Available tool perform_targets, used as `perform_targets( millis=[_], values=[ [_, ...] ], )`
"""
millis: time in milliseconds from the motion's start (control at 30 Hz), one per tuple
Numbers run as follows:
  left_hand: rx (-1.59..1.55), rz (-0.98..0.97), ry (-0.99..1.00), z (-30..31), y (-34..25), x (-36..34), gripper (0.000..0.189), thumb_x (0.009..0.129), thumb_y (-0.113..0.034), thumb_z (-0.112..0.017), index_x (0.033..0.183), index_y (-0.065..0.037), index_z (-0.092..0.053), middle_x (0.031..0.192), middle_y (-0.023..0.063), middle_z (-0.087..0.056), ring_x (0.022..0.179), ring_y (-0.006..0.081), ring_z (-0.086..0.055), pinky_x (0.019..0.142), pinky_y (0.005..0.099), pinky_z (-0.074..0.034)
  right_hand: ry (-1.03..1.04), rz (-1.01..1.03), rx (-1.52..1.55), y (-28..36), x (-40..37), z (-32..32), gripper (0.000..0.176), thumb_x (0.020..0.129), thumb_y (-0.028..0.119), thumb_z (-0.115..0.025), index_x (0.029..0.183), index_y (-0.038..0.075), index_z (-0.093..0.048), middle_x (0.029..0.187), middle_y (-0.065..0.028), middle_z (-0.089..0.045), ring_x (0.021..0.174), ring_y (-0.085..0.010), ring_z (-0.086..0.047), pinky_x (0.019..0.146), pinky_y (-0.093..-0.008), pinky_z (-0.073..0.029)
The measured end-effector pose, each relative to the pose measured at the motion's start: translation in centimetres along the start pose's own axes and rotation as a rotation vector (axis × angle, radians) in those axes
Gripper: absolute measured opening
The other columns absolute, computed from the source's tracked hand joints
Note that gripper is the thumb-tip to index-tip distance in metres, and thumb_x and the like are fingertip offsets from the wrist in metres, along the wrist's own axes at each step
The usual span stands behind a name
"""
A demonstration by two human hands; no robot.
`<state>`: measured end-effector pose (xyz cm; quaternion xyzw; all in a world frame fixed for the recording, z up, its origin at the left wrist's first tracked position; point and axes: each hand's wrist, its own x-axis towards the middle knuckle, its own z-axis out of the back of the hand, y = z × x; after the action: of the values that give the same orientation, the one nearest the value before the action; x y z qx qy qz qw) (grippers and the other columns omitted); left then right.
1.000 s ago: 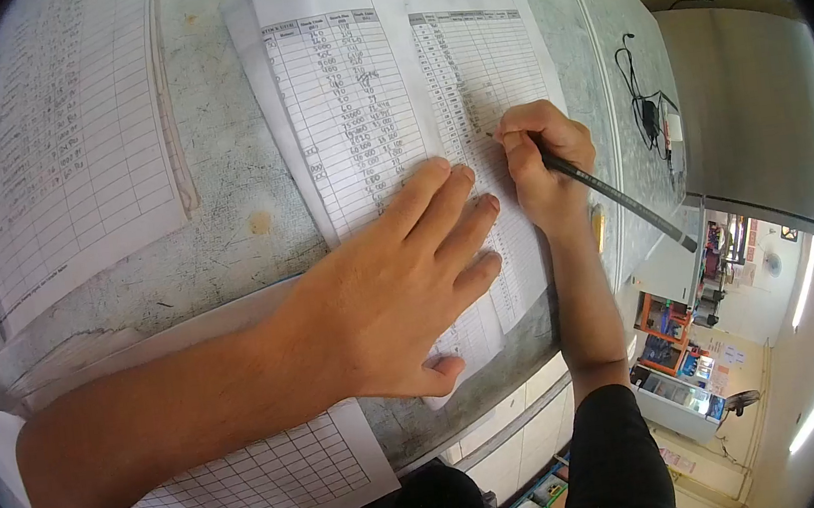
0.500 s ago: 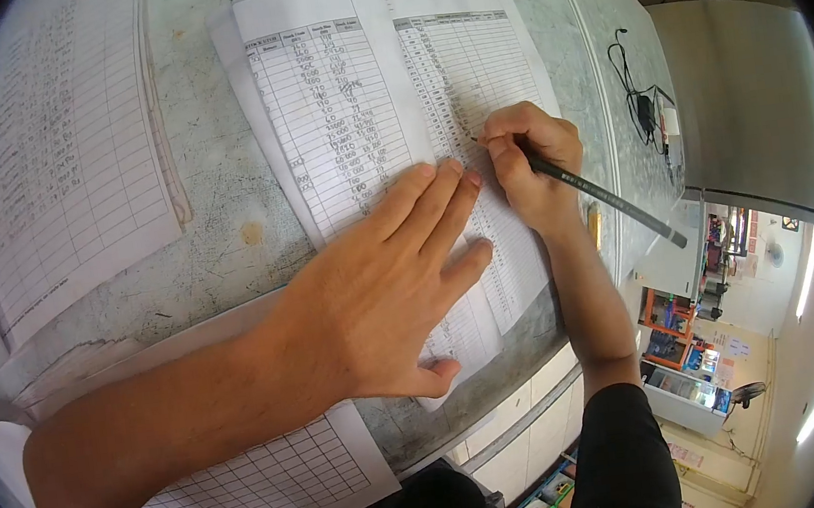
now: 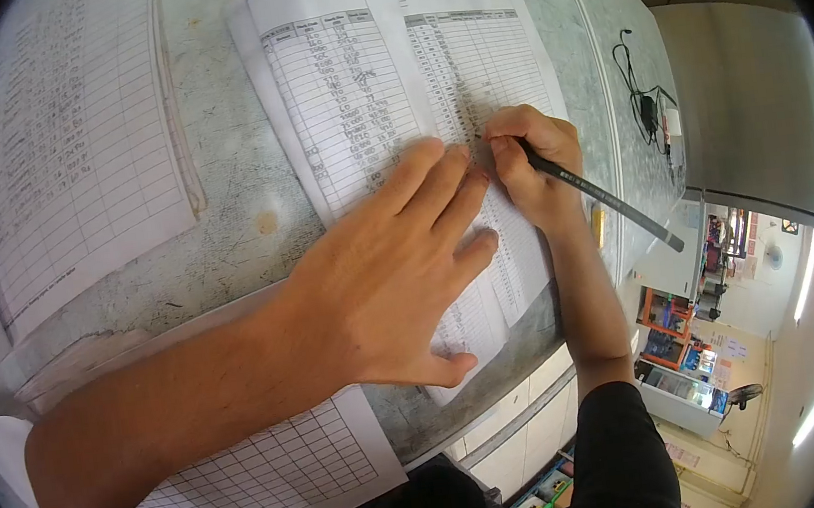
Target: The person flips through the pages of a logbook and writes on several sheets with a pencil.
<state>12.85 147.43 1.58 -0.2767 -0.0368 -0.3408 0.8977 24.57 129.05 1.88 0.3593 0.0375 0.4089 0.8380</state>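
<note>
My left hand [image 3: 383, 267] lies palm down with its fingers spread across a printed form [image 3: 334, 102] filled with columns of handwritten numbers. Its fingertips reach the form's right edge, where a second tabulated form [image 3: 489, 49] lies partly underneath. In my right hand [image 3: 539, 164], a dark pencil [image 3: 612, 199] is pinched between thumb and fingers. The pencil's point rests at or just above the second form, near the numbered columns; contact is hard to make out. My left hand covers the lower part of the first form.
Another handwritten sheet [image 3: 87, 180] lies at the left on the scratched metal table [image 3: 237, 173]. Below my left forearm is a blank grid sheet [image 3: 282, 479]. A black cable [image 3: 646, 106] lies at the right, with shelves [image 3: 671, 324] beyond.
My left hand has slid slightly up the first form, covering more of its written rows. The papers appear shifted a little to the right. My right hand keeps its pencil grip almost unmoved.
</note>
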Motion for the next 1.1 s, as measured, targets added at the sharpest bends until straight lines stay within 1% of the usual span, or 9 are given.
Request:
perform_targets(
  millis=[100,200,300,500,700,800,900,1000,1100],
  values=[
    [0.024,-0.001,0.01,0.06,-0.01,-0.11,0.079,0.068,-0.065,-0.064,0.116,-0.002,-0.061,0.129,0.0272,-0.047,0.125,0.0377,-0.039,0.108,0.0488,-0.021,0.031,-0.007,-0.037,0.14,0.11,0.03,0.008,0.076,-0.004,-0.052,0.078,0.0,-0.058,0.068,-0.006,-0.06,0.054,-0.0101,-0.05,0.05,-0.0241,-0.04],
    [0.048,0.002,0.015,0.08,-0.06,-0.09,0.079,0.068,-0.065,-0.064,0.116,-0.002,-0.061,0.128,0.0268,-0.047,0.124,0.0375,-0.039,0.108,0.0487,-0.021,0.014,0.003,-0.054,0.09,0.1,-0.14,0.009,0.074,-0.005,-0.051,0.078,-0.001,-0.058,0.068,-0.0058,-0.06,0.054,-0.0098,-0.05,0.05,-0.0239,-0.039],
    [0.021,0.008,0.0,-0.05,-0.06,-0.22,0.078,0.068,-0.064,-0.064,0.115,-0.002,-0.061,0.127,0.0264,-0.048,0.124,0.0374,-0.04,0.108,0.0485,-0.021,0.048,-0.005,-0.016,0.02,0.17,0.11,0.01,0.073,-0.005,-0.051,0.078,-0.001,-0.059,0.067,-0.0054,-0.059,0.054,-0.0095,-0.049,0.05,-0.0236,-0.039],
    [0.015,0.005,-0.01,-0.1,-0.06,-0.28,0.076,0.069,-0.063,-0.065,0.115,-0.003,-0.061,0.127,0.0259,-0.048,0.124,0.0371,-0.04,0.109,0.0484,-0.021,0.053,-0.014,-0.033,0.28,0.2,0.16,0.01,0.073,-0.004,-0.05,0.079,-0.001,-0.059,0.066,-0.005,-0.058,0.054,-0.009,-0.048,0.05,-0.0233,-0.039],
    [0.017,0.005,-0.008,0.0,-0.08,-0.25,0.077,0.068,-0.063,-0.066,0.115,-0.003,-0.061,0.127,0.0253,-0.048,0.125,0.037,-0.039,0.108,0.0484,-0.022,0.003,-0.014,-0.036,0.31,0.17,-0.04,0.01,0.074,-0.004,-0.05,0.079,-0.001,-0.059,0.065,-0.0046,-0.058,0.054,-0.0082,-0.048,0.05,-0.0231,-0.038],
    [0.01,0.007,-0.008,0.01,-0.06,-0.4,0.077,0.068,-0.064,-0.065,0.116,-0.003,-0.061,0.128,0.0253,-0.048,0.125,0.037,-0.039,0.108,0.0483,-0.022,0.034,-0.04,-0.013,0.48,0.3,-0.04,0.01,0.074,-0.004,-0.051,0.078,-0.001,-0.059,0.065,-0.004,-0.058,0.053,-0.0075,-0.047,0.049,-0.0232,-0.038],
    [0.049,0.002,0.01,-0.09,-0.1,-0.42,0.077,0.069,-0.065,-0.063,0.116,-0.004,-0.061,0.129,0.0253,-0.047,0.125,0.0371,-0.039,0.108,0.0483,-0.022,0.009,-0.023,-0.049,0.29,0.13,-0.09,0.009,0.074,-0.004,-0.051,0.078,0.0,-0.058,0.066,-0.0037,-0.058,0.053,-0.0072,-0.046,0.049,-0.0234,-0.037],
    [0.026,0.005,-0.004,-0.06,-0.05,-0.34,0.078,0.07,-0.066,-0.062,0.117,-0.004,-0.06,0.13,0.0253,-0.046,0.125,0.037,-0.039,0.108,0.0485,-0.022,0.032,-0.083,0.038,0.53,0.31,0.22,0.004,0.076,0.001,-0.057,0.079,0.001,-0.058,0.061,-0.0073,-0.056,0.053,-0.0123,-0.053,0.051,-0.0254,-0.042],
    [0.035,0.002,0.016,-0.02,-0.07,-0.31,0.078,0.071,-0.066,-0.062,0.118,-0.004,-0.06,0.131,0.0252,-0.046,0.126,0.0368,-0.038,0.108,0.0487,-0.021,0.001,-0.083,-0.013,0.44,0.2,0.2,0.004,0.076,0.0,-0.057,0.079,0.001,-0.058,0.061,-0.0071,-0.056,0.053,-0.012,-0.053,0.05,-0.0253,-0.042]
  ],
)
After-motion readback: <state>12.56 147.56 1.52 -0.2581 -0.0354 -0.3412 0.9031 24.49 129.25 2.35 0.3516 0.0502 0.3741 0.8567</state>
